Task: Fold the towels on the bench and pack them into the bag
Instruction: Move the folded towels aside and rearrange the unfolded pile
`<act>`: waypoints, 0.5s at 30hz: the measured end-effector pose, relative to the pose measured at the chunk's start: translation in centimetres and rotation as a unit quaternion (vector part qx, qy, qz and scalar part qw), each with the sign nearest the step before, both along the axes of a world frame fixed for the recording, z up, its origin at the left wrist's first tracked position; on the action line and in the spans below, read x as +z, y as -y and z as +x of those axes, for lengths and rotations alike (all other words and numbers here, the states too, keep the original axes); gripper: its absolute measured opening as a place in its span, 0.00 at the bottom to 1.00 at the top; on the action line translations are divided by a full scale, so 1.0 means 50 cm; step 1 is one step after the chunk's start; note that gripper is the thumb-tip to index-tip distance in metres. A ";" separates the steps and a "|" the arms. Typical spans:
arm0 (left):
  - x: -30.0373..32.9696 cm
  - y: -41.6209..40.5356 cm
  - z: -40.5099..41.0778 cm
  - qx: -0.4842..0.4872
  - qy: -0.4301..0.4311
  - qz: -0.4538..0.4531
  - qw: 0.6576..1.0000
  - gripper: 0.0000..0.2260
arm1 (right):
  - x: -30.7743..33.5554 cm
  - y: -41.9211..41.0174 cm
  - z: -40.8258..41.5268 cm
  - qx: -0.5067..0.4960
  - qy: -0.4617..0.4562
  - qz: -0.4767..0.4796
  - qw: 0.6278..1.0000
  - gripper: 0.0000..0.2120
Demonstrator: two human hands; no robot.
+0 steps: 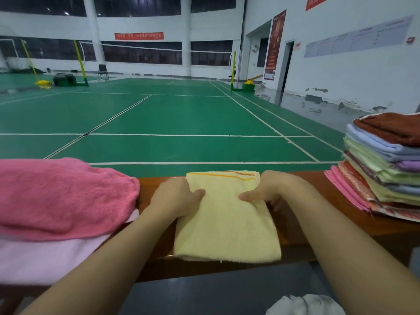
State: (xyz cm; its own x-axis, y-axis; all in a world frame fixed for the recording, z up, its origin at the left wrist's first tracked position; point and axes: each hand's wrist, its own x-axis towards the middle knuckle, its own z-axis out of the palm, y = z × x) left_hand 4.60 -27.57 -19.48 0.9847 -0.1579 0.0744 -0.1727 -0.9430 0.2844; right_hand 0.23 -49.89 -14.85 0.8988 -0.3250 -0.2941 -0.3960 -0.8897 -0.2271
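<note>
On the wooden bench (302, 226), straight ahead of the person, a folded yellow towel (227, 226) lay flat, its far end marked with orange stripes and its near edge reaching the front lip of the bench. The left hand (176, 197) held its left edge, thumb on top of the cloth and fingers curled at the side. The right hand (275, 189) held the right edge the same way, thumb pressed on the top surface, fingers tucked past the edge (how far under the cloth they reached could not be told).

To the left, a thick pink towel (63, 196) sat on a paler pink towel (45, 260), both resting on the bench. At the right end stood a tall stack of folded towels (384, 173) in brown, blue, green, purple, pink and a red pattern.

At the bottom edge of the view, a bunched white fabric thing (304, 305) showed below the bench; whether it was the bag, or what it held, could not be told. Beyond the bench stretched a green court floor (170, 123) with white lines.
</note>
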 end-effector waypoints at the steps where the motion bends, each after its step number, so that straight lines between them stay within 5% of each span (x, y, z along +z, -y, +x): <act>1: 0.003 0.005 -0.005 -0.009 0.000 -0.035 0.999 0.23 | -0.001 -0.005 0.003 0.005 0.006 -0.006 1.000 0.30; 5: 0.017 0.011 -0.013 0.013 -0.026 -0.202 0.979 0.16 | -0.002 -0.023 0.013 0.026 0.061 -0.010 0.998 0.20; 8: 0.014 0.004 -0.002 0.032 -0.071 -0.353 0.932 0.17 | 0.001 -0.019 0.023 0.032 0.086 0.037 0.995 0.17; 15: 0.021 -0.008 0.008 -0.006 -0.113 -0.475 0.873 0.14 | -0.001 0.007 0.020 0.011 0.098 0.154 0.983 0.37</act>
